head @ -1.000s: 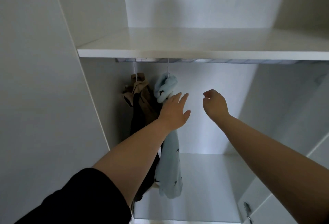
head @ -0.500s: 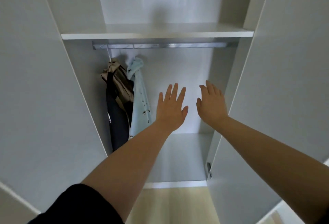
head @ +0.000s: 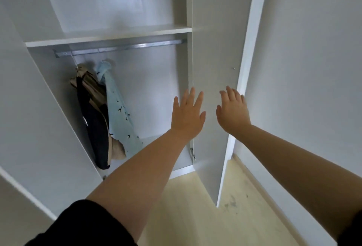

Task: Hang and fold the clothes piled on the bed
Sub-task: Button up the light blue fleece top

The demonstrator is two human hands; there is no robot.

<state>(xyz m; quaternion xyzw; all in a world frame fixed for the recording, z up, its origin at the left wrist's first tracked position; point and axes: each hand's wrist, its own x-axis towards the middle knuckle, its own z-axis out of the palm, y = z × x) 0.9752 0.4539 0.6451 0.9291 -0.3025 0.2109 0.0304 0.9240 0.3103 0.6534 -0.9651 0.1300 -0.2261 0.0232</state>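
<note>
Two garments hang from the metal rail at the left end of the open white wardrobe: a beige and black one and a pale blue one with small dark marks. Both arms reach forward in front of the wardrobe. My left hand is held up with straight, spread fingers and holds nothing, well to the right of the clothes. My right hand is also flat and empty, in front of the right wardrobe door. Whether it touches the door I cannot tell.
A white shelf runs above the rail. The left door stands open at the left. A white wall is on the right, and pale wooden floor lies below.
I have backed away from the wardrobe and the view has swung right. My left hand has left the pale blue garment. My right hand went from curled to flat.
</note>
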